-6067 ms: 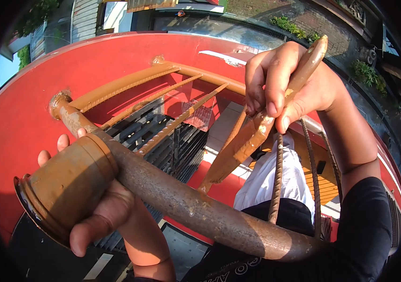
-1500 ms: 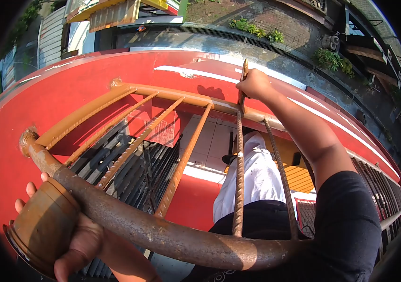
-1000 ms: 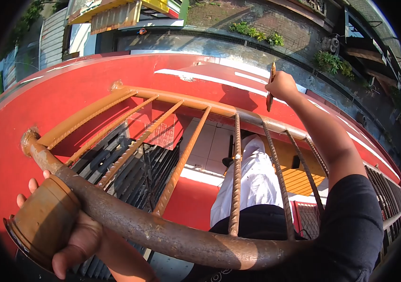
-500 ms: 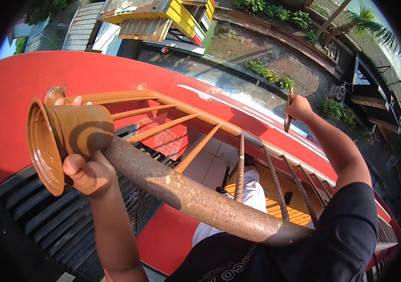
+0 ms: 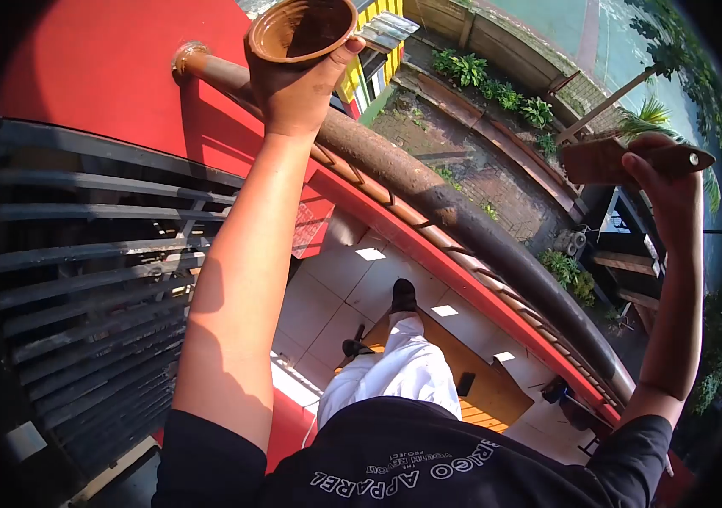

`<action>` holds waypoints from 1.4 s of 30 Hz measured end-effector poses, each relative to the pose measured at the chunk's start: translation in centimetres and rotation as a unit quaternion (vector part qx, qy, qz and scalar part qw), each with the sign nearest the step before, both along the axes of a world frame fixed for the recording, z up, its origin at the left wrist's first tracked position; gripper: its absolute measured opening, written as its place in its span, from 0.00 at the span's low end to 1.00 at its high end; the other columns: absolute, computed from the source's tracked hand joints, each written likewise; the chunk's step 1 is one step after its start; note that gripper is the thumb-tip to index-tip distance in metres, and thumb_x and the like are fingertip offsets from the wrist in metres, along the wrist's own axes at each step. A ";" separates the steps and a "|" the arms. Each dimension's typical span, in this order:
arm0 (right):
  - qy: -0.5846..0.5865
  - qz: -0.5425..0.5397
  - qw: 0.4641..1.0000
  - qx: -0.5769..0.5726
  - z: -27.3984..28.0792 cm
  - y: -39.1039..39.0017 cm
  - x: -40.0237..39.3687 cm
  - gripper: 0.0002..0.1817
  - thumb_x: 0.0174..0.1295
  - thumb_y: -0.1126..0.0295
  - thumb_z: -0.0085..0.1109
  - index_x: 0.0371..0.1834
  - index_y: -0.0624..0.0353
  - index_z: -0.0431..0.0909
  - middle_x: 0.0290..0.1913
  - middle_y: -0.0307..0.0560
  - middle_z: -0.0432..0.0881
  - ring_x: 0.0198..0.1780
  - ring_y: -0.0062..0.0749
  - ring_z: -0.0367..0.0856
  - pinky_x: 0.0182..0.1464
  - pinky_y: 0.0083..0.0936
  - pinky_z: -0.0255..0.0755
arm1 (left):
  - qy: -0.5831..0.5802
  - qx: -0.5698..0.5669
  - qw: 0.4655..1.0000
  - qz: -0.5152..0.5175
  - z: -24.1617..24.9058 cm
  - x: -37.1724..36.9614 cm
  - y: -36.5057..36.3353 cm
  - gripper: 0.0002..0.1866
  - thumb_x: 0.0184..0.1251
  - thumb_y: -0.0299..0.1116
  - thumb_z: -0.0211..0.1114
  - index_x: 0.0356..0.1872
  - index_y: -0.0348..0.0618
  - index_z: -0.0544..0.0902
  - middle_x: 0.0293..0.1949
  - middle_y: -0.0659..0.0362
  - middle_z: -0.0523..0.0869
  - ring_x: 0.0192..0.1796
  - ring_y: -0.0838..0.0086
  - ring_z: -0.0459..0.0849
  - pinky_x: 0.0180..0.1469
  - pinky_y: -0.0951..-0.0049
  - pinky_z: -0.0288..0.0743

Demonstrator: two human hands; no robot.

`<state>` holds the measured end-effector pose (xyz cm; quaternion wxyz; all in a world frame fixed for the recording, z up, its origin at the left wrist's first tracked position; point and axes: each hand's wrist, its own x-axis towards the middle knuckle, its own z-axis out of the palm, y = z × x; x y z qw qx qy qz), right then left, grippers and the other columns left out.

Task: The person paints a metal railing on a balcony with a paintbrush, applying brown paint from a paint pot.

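Red wall (image 5: 107, 76) fills the area left of and below the left hand; dark louvred grille (image 5: 81, 279) sits under it, beside the left forearm. Rusty round rail (image 5: 462, 229) runs diagonally from the wall, passing just behind the left hand and down toward the right elbow; part of it is brown-coated near the hand, the rest bare rust.

Left hand (image 5: 297, 89) is raised, fingers wrapped tight around the brown cup (image 5: 301, 30). The cup is upright-ish, mouth toward the camera, inside smeared brown. It sits at the top of the grip, thumb against its rim on the right.

Right hand (image 5: 670, 190) is up at the far right, well apart from the rail, closed on the paint brush (image 5: 623, 161). The brush lies roughly level, its brown-coated head sticking out left of the fist, handle end out to the right.
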<state>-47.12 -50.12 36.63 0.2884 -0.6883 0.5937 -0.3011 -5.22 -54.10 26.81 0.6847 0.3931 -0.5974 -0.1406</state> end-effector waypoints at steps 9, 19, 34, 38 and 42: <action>-0.099 -0.082 0.961 -0.247 10.9 19.3 -9.1 0.25 0.74 0.46 0.52 0.44 0.62 0.76 0.38 0.39 0.75 0.38 0.20 0.74 0.38 0.17 0.67 | 0.115 -0.045 0.991 -0.060 4.7 1.0 10.9 0.26 0.52 0.31 0.83 0.50 0.37 0.81 0.44 0.59 0.88 0.44 0.76 0.87 0.53 0.73 0.80; -0.318 -0.062 0.936 -0.141 4.3 30.6 10.0 0.06 0.63 0.72 0.69 0.35 0.61 0.82 0.30 0.32 0.76 0.33 0.15 0.68 0.40 0.17 0.60 | 0.038 0.173 0.984 0.029 -1.5 1.2 43.5 0.57 0.32 0.44 0.92 0.67 0.41 0.65 0.59 0.54 0.78 0.63 0.65 0.79 0.66 0.63 0.73; -0.154 0.426 0.882 -0.134 5.2 45.5 35.9 0.08 0.58 0.77 0.72 0.27 0.61 0.80 0.22 0.40 0.81 0.23 0.20 0.80 0.25 0.19 0.69 | 0.107 0.163 0.972 0.135 0.8 4.1 61.3 0.51 0.36 0.42 0.90 0.64 0.42 0.70 0.58 0.52 0.81 0.58 0.60 0.84 0.60 0.61 0.79; -0.028 0.476 0.863 -0.168 3.6 47.5 38.4 0.08 0.56 0.73 0.72 0.25 0.60 0.81 0.18 0.45 0.81 0.19 0.32 0.83 0.24 0.24 0.73 | 0.085 0.126 0.970 0.191 0.9 4.2 63.2 0.51 0.35 0.44 0.90 0.64 0.41 0.70 0.56 0.51 0.81 0.57 0.57 0.84 0.59 0.60 0.80; -0.114 0.425 0.887 -0.142 4.7 48.6 38.0 0.06 0.58 0.78 0.70 0.26 0.62 0.81 0.21 0.44 0.83 0.21 0.25 0.83 0.25 0.21 0.73 | 0.134 0.171 0.962 0.163 0.1 4.1 64.2 0.51 0.35 0.45 0.89 0.63 0.40 0.71 0.55 0.51 0.81 0.56 0.55 0.84 0.58 0.58 0.80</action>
